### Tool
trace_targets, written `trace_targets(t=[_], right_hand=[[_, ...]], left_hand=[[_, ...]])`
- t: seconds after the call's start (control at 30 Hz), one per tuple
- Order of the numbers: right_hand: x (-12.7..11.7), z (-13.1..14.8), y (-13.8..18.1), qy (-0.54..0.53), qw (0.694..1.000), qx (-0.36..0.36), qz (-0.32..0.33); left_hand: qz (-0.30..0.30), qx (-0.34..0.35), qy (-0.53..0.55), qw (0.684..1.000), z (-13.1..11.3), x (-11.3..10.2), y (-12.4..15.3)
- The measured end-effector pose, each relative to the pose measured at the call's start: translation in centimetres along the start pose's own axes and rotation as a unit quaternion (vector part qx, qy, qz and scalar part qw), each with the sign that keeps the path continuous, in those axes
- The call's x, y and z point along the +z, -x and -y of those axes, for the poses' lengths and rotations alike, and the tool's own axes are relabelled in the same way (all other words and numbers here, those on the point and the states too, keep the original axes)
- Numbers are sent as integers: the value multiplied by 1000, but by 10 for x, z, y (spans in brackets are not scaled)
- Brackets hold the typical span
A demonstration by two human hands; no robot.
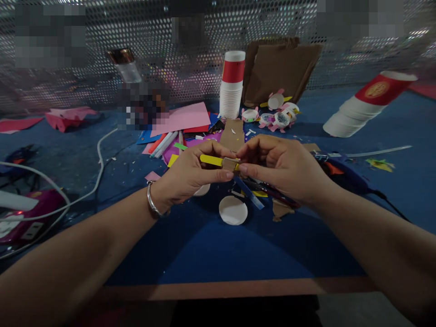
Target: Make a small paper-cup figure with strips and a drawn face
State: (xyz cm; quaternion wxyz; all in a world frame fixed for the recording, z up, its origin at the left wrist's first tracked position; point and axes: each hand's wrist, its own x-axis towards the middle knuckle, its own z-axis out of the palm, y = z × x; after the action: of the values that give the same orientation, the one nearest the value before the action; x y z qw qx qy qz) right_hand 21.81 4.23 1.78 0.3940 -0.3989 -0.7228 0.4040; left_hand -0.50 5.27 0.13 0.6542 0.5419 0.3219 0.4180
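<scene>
Two bare hands meet at the centre of the frame above a blue worktable (pixel 218 254) littered with craft scraps. The left hand (pixel 190 175), a silver bracelet (pixel 152 202) on its wrist, pinches a yellow paper strip (pixel 211 160) between thumb and fingers. The right hand (pixel 282 170) closes thumb and forefinger tightly on a small cardboard piece (pixel 230 164), which touches the strip's right end. Both grips are narrow and full, and the two pieces are held in the air between the fingertips (whether they are already joined cannot be told). It looks like a fitting or pressing step, strip against cardboard; with parts this small, the work calls for a steady, aligned pinch from both sides. Directly below the hands lie a white paper disc (pixel 233 210) and a blue strip (pixel 250 193). Just right of the right hand rests a blue glue gun (pixel 340 168). Farther up the frame stand a stack of paper cups (pixel 232 86), a brown cardboard sheet (pixel 279 70) and pink paper (pixel 187 118); at upper right a second cup stack (pixel 364 106) lies tipped over.
</scene>
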Motion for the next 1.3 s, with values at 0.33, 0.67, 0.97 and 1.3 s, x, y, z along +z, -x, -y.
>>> trace_targets(t=[0.33,0.67,0.97,1.3], right_hand=[[0,3,1,4,1000,5,6],[0,0,1,-9,1000,16,8],[-1,-3,-1,-2,1000,8,20],[-1,-1,1,-17,999,18,20]], left_hand=[[32,10,-14,999,1,-1,0],[33,4,-5,999,1,-3,-1],[45,3,-26,999,1,-2,-2],[48,15,-35,998,-1,0,0]])
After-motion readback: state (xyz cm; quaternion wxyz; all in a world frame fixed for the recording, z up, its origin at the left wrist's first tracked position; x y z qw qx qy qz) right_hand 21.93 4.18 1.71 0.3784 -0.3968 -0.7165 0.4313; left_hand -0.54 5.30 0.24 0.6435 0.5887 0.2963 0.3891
